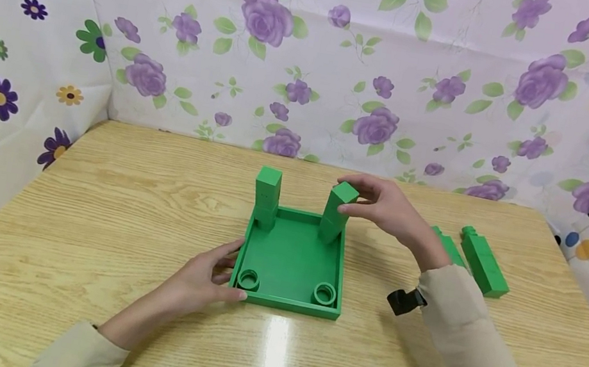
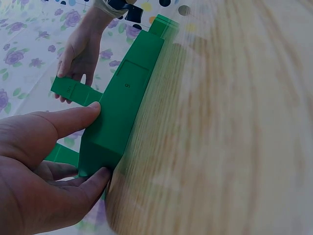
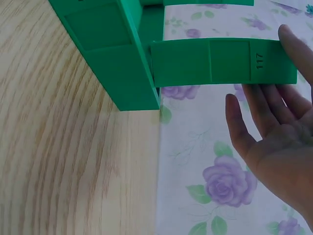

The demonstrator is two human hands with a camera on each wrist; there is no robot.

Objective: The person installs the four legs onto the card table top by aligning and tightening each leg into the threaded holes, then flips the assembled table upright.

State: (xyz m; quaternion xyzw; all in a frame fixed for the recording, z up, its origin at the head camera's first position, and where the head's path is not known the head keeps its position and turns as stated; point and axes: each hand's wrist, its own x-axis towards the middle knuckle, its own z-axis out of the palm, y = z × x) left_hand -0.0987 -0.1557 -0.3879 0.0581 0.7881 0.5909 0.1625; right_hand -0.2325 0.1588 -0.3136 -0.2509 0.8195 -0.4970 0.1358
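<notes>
Left hand (image 1: 194,282): grips green tray (image 1: 290,261) at near-left corner
Right hand (image 1: 386,208): pinches far-right post (image 1: 332,219) near its top
Green tray: on counter (image 1: 153,186), far-left post (image 1: 268,195) also standing
Loose posts (image 1: 484,264): two, lying right

The head view is brightly lit, apparently from above: the top face of the green, square-sided plastic post (image 1: 346,191) at far right is shown paler than its sides. A narrow white streak of glare (vertical, with softened edges) is thrown onto the near middle of the pale wooden table (image 1: 171,189). Soft shadow is cast beside the beige cloth sleeve (image 1: 483,351) at right. Both wrist views are dimmer; in the left, the green square plastic tray (image 2: 122,98) is darkened and the table's grain softly blurred.
</notes>
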